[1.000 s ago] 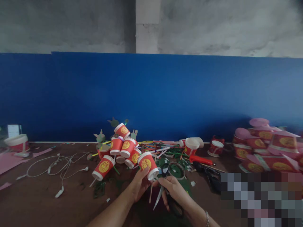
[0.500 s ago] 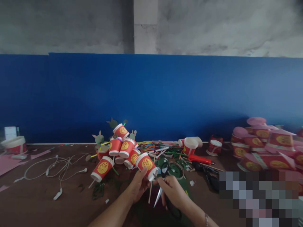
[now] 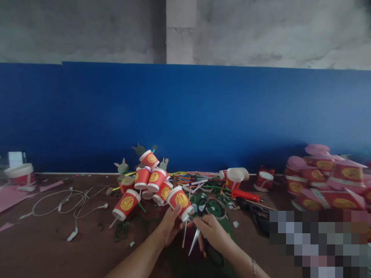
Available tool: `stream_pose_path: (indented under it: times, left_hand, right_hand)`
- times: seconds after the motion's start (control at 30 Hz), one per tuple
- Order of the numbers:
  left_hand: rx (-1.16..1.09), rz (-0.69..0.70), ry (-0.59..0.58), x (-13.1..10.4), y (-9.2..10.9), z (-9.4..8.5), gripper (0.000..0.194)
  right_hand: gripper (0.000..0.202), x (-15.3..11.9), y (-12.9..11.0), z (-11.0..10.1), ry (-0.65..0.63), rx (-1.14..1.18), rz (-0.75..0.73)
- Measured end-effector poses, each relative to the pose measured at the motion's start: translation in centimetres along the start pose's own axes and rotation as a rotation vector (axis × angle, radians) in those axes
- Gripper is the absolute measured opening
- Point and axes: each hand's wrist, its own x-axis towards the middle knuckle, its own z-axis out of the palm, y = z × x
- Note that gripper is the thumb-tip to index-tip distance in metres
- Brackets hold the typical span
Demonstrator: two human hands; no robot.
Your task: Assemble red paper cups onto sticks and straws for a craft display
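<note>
My left hand (image 3: 171, 226) is wrapped round the lower side of a red and white paper cup (image 3: 180, 200) with a yellow emblem, its rim tilted down to the right. My right hand (image 3: 207, 227) is closed beside that rim, pinching something small and dark at the cup's edge. Open-bladed metal scissors (image 3: 194, 240) hang from my right hand, blade pointing down and black handle loops below the palm. A thin pale stick (image 3: 184, 233) slants down between my hands. Just left of the held cup lies a pile of similar cups (image 3: 156, 179) with rabbit cut-outs.
White earphones (image 3: 72, 233) and pink paper (image 3: 11, 197) lie on the left. Coloured straws (image 3: 191, 179), a red-handled tool (image 3: 246, 195) and dark scissors (image 3: 259, 220) lie behind and right. Pink-trimmed cups (image 3: 321, 173) are stacked far right. A blue panel (image 3: 185, 119) stands behind.
The view has shifted slightly, so the background sits a little higher and to the right. Both hands keep nearly the same pose at the cup.
</note>
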Motion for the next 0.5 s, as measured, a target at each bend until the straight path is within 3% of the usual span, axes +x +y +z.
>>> stream_pose_path:
  times: [0.17, 0.23, 0.4, 0.5]
  left_hand:
    - [-0.002, -0.018, 0.002, 0.1, -0.1, 0.0, 0.046]
    - [-0.007, -0.038, 0.003, 0.0, 0.0, 0.0, 0.045]
    - [-0.029, -0.052, -0.011, -0.1, 0.3, 0.2, 0.043]
    - [-0.057, -0.063, -0.011, -0.2, 0.5, 0.3, 0.043]
  right_hand:
    - [0.051, -0.2, 0.4, 0.4, 0.232, -0.379, -0.237]
    - [0.053, -0.4, 0.1, 0.4, 0.257, -0.414, -0.282]
    - [0.041, -0.4, -0.6, -0.3, 0.014, 0.092, 0.009]
    - [0.04, -0.1, -0.2, -0.5, 0.002, 0.381, 0.038]
